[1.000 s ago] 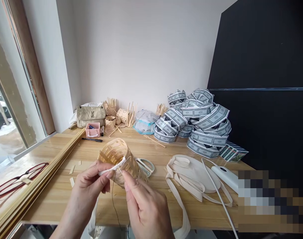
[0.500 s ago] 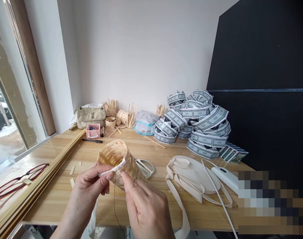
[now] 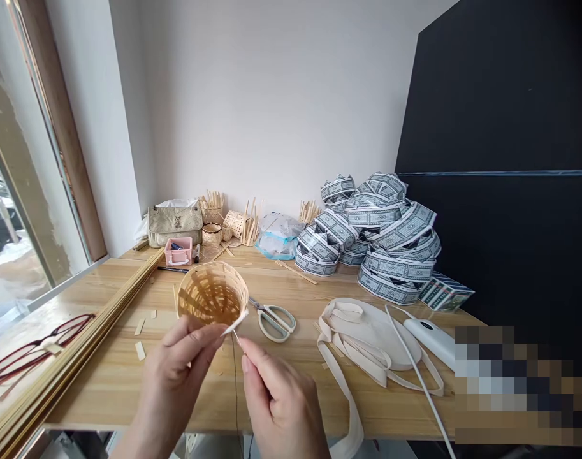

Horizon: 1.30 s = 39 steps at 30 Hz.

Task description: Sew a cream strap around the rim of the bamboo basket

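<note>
A woven bamboo basket (image 3: 209, 296) tilts its open mouth toward me above the table. White fabric tape (image 3: 238, 322) lies along the near right part of its rim. My left hand (image 3: 178, 363) is closed, pinching the tape against the rim between thumb and fingers. Just right of it, my right hand (image 3: 278, 395) pinches a thin needle (image 3: 236, 335) whose tip meets the tape. A dark thread (image 3: 236, 389) hangs down between both hands. Scissors (image 3: 275, 322) lie on the table behind my right hand.
Long bamboo strips (image 3: 80, 344) run along the left beside red-framed glasses (image 3: 27, 354). Loose cream tape (image 3: 352, 357) spreads at right, near a white cable (image 3: 415, 370). Patterned ribbon rolls (image 3: 396, 255) are piled behind. A pink box (image 3: 178, 252) and handbag (image 3: 174, 224) stand at the back.
The basket has turned and shifted left, its mouth now facing me more, uncovering the scissors. My left hand has moved slightly right along the rim; the right hand has dropped a little.
</note>
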{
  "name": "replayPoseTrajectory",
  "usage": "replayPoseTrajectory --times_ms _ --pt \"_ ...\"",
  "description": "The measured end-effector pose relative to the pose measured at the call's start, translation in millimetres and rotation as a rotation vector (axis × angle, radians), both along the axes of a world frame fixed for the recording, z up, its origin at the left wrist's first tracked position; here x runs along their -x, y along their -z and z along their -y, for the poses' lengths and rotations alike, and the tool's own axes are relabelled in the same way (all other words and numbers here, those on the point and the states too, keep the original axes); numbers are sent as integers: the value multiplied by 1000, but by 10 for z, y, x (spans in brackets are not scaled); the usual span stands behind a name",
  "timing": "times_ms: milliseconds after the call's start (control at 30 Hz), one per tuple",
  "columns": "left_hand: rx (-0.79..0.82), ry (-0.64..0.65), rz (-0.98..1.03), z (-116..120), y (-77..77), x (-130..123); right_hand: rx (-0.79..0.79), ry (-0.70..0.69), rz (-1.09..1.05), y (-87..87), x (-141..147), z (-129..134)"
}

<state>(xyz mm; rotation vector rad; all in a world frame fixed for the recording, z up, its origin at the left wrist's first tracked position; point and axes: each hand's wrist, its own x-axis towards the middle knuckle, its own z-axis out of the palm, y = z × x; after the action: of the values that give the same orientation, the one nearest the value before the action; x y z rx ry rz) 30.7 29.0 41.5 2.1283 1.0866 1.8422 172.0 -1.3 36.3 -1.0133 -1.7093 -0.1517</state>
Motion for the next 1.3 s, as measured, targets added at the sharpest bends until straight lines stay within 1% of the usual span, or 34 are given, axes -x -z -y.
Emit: replayPoseTrajectory --times_ms 67,167,333,500,633,733,833,900,1000,1067,1167,1300 --pt "-80 -59 -134 15 70 -11 41 -6 -110 56 11 19" --pt "-123 -100 -254 34 161 -29 100 -1 -245 121 30 40" --pt "-147 -110 -331 37 224 -52 176 18 -356 189 64 57" --pt "-137 -97 -374 34 235 -37 185 1 -440 216 75 64" --pt "-145 -93 -389 18 248 -12 240 -33 -449 226 48 58" --pt "-155 -103 -357 5 272 -2 298 -79 -424 239 33 51" --pt "-156 -133 -350 7 303 -4 304 -99 -433 259 30 49" --pt "-169 -143 -365 13 317 -10 305 -88 -445 273 26 55" --pt "-186 -144 -395 19 323 -17 350 -64 -435 299 13 71" --pt "-188 -139 -406 22 318 -24 386 -54 -435 323 10 79" --pt "-187 -119 -415 35 299 -40 391 -34 -457 350 29 73" --pt "-165 -96 -439 55 283 -55 384 -7 -469 319 72 42"
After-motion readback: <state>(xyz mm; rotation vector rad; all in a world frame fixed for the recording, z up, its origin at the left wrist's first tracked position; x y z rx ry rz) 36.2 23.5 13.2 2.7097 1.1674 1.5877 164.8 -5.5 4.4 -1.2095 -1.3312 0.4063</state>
